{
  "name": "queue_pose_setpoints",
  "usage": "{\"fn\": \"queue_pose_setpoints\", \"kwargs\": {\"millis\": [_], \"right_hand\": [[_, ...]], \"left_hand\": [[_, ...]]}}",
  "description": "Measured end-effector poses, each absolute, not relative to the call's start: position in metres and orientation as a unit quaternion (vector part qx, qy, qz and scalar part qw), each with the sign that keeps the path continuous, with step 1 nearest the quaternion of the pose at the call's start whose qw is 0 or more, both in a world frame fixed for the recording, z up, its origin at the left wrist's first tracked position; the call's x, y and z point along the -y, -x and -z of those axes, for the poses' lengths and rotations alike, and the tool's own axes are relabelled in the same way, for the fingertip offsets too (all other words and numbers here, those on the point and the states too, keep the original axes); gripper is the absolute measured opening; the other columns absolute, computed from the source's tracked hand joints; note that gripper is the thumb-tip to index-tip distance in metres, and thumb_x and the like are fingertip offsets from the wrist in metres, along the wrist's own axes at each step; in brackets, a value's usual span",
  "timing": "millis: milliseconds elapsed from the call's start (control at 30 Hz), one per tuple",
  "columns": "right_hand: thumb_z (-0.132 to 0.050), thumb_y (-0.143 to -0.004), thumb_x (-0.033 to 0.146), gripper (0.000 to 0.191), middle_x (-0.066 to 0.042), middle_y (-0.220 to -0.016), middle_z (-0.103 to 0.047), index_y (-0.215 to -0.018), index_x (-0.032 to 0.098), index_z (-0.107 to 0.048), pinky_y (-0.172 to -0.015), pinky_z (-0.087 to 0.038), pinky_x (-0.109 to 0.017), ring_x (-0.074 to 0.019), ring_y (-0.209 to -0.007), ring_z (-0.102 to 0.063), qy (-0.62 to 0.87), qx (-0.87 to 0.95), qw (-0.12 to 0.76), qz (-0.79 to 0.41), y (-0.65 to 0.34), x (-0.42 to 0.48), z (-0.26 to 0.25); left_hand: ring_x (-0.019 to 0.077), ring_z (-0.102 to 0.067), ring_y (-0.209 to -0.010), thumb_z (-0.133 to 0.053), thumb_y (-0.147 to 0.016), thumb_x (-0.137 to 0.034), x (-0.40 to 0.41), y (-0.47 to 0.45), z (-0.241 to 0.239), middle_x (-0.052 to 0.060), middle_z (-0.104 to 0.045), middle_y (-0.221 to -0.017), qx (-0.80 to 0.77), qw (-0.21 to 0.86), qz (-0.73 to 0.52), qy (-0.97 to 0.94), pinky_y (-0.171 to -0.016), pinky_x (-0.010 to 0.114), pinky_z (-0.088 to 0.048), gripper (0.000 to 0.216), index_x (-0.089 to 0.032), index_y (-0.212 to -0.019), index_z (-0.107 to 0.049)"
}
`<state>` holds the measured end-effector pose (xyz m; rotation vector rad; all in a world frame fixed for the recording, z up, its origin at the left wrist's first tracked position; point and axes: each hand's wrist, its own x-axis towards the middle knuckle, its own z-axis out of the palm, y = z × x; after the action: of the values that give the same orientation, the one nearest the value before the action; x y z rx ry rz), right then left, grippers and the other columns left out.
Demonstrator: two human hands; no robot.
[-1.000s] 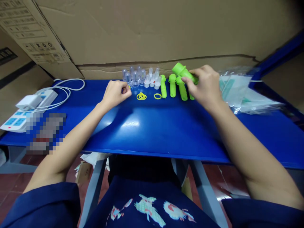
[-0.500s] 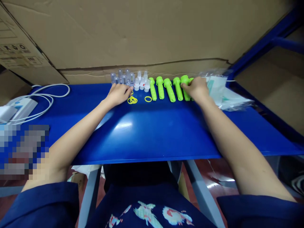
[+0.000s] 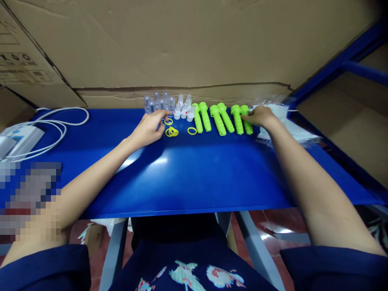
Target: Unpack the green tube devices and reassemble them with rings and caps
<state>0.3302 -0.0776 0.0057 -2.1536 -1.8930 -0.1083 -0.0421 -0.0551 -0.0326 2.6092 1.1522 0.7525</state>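
My left hand [image 3: 150, 127] hovers at the middle left of the table, thumb and forefinger apart, holding nothing visible. By its fingertips lies a yellow ring [image 3: 168, 121], with a small pile of yellow rings [image 3: 172, 132] just in front. Clear domed plastic pieces [image 3: 161, 104] stand behind this hand. White-based pieces with clear tops [image 3: 184, 109] are beside them. Several bright green torch-shaped plastic bodies [image 3: 217, 117] lie in pairs to the right. My right hand [image 3: 261, 117] has its fingers closed over the rightmost green torch body [image 3: 247, 125], partly covering it.
Clear plastic bags with white contents [image 3: 298, 129] lie beyond my right hand. A single yellow ring [image 3: 192, 131] sits in front of the white-based pieces. A white device [image 3: 26, 139] with a looped cable is at the left. A cardboard wall [image 3: 169, 48] rises behind the blue table [image 3: 194, 173].
The green torch bodies now lie in closer pairs, and the rightmost one has shifted right with my right hand. My left hand has moved slightly toward me, its thumb spreading from the forefinger.
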Motion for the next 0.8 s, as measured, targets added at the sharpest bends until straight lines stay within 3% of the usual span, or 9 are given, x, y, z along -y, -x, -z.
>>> {"fn": "queue_pose_setpoints", "kwargs": {"millis": [167,267,367,433,600,800], "right_hand": [[-0.059,-0.102,0.048,0.050,-0.028,-0.094,-0.074,-0.112,0.002,-0.076,-0.082,-0.043,-0.039,-0.0335,-0.096,-0.068,0.775,0.618,0.120,0.045,-0.332,0.088,-0.009],[-0.058,-0.101,0.036,0.038,-0.026,-0.103,-0.075,-0.113,0.005,-0.076,-0.081,-0.043,-0.039,-0.0331,-0.096,-0.068,0.716,0.683,0.135,0.045,-0.321,0.099,-0.010],[-0.057,-0.101,0.040,0.034,-0.018,-0.106,-0.074,-0.111,0.013,-0.074,-0.084,-0.048,-0.040,-0.0313,-0.097,-0.067,0.524,0.831,0.184,0.036,-0.300,0.114,-0.006],[-0.050,-0.104,0.037,0.032,-0.016,-0.108,-0.072,-0.118,0.017,-0.072,-0.088,-0.050,-0.043,-0.0311,-0.101,-0.066,0.448,0.873,0.193,0.030,-0.285,0.122,-0.001],[-0.042,-0.106,0.026,0.035,-0.016,-0.109,-0.065,-0.127,0.018,-0.069,-0.092,-0.051,-0.048,-0.0307,-0.105,-0.063,0.402,0.893,0.203,0.003,-0.266,0.118,0.013],[-0.042,-0.106,0.026,0.035,-0.014,-0.105,-0.064,-0.127,0.019,-0.070,-0.088,-0.051,-0.049,-0.0294,-0.099,-0.061,0.338,0.910,0.227,-0.072,-0.258,0.108,0.028]], "left_hand": [[0.0215,-0.070,-0.106,-0.042,-0.096,-0.015,0.065,0.033,0.021,0.009,-0.075,-0.111,-0.350,0.055,-0.325,-0.877,-0.099,0.036,-0.053,0.034,-0.017,-0.112,-0.072],[0.0217,-0.068,-0.109,-0.050,-0.100,-0.026,0.071,0.019,0.015,0.012,-0.072,-0.124,-0.293,0.063,-0.359,-0.884,-0.100,0.037,-0.056,0.033,-0.016,-0.126,-0.067],[0.0236,-0.067,-0.118,-0.066,-0.098,-0.047,0.075,-0.002,0.011,0.016,-0.064,-0.143,-0.238,0.098,-0.360,-0.897,-0.096,0.035,-0.058,0.057,-0.018,-0.146,-0.057],[0.0223,-0.070,-0.111,-0.070,-0.095,-0.054,0.075,-0.015,0.010,0.014,-0.068,-0.139,-0.227,0.122,-0.335,-0.906,-0.087,0.030,-0.059,0.062,-0.020,-0.147,-0.058],[0.0146,-0.071,-0.077,-0.069,-0.099,-0.051,0.074,-0.020,0.015,0.007,-0.079,-0.100,-0.250,0.101,-0.287,-0.919,-0.075,0.024,-0.054,0.049,-0.018,-0.134,-0.068],[0.0236,-0.077,-0.095,-0.056,-0.106,-0.047,0.087,-0.001,0.012,0.014,-0.078,-0.109,-0.247,-0.011,-0.184,-0.951,-0.082,0.029,-0.056,0.044,-0.012,-0.133,-0.064]]}}
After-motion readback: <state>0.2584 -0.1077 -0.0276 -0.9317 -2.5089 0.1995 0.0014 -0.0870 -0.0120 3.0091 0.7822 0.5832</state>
